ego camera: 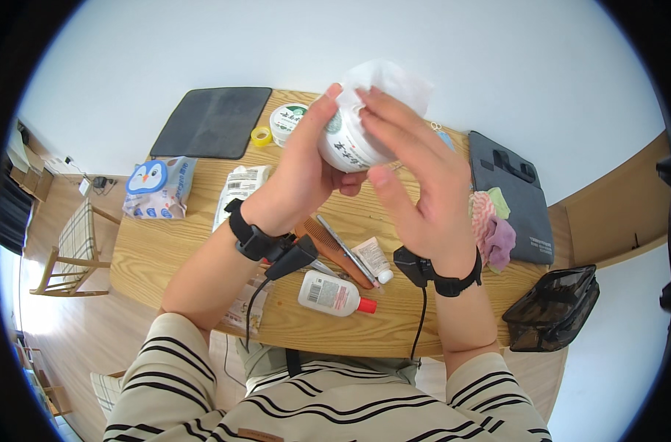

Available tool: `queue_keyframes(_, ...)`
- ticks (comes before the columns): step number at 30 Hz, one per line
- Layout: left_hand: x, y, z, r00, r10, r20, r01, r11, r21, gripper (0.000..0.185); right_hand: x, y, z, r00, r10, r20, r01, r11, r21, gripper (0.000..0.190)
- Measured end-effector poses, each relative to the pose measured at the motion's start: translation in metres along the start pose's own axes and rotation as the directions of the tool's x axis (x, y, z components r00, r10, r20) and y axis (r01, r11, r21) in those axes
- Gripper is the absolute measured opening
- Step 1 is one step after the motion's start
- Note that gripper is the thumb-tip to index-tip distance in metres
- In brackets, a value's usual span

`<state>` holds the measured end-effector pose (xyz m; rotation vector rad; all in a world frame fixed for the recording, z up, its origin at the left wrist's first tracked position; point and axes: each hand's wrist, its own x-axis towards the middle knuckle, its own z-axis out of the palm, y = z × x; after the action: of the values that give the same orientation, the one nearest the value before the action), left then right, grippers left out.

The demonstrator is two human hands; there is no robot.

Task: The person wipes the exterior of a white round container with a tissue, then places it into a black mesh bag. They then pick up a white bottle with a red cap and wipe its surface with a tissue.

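Observation:
Above the table, my left hand (305,157) grips a white round jar (343,146) that bears dark writing and a green print. The jar is tilted. Thin white tissue or wipe (393,83) drapes over its far end and sticks out past my fingers. My right hand (423,166) presses its fingertips on that white sheet against the jar, with the thumb apart near the jar's lower side. Behind my left hand, a round white tub or lid with a green print (285,120) rests on the table, partly hidden.
On the wooden table (164,259) lie a white bottle with red cap (330,293), a comb (327,243), a small tube (373,258), yellow tape (261,136), a wipes pack (161,188), a dark mat (214,121), cloths (492,221), a grey bag (506,193) and a dark translucent pouch (550,309).

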<state>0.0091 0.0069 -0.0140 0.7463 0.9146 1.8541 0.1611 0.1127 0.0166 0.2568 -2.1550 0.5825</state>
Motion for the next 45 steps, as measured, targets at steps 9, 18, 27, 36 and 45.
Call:
queue_keyframes(9,0.006,0.004,-0.013,0.989,-0.027,0.148,0.040,0.996,-0.083,0.073,-0.004,0.021,-0.013,0.997,0.078,0.009,-0.077,0.992,-0.101,0.038)
queue_keyframes(18,0.003,-0.012,0.004,0.997,-0.066,0.029,0.067,0.997,-0.031,0.065,-0.005,0.019,0.002,0.999,-0.024,0.024,0.027,0.994,-0.103,0.069)
queue_keyframes(27,0.002,-0.002,-0.001,0.999,0.049,0.009,-0.048,0.994,-0.097,0.069,-0.003,0.012,-0.004,0.997,-0.048,0.062,0.045,0.998,0.052,0.045)
queue_keyframes(36,0.000,0.000,0.000,0.991,-0.072,0.116,0.078,0.996,-0.053,0.073,-0.006,0.033,-0.001,0.993,-0.040,-0.114,0.022,0.988,-0.154,0.049)
queue_keyframes(45,0.006,-0.010,-0.003,0.998,0.017,-0.053,-0.019,0.999,-0.028,0.064,-0.008,0.018,0.018,0.995,-0.084,-0.048,0.084,0.996,0.002,0.060)
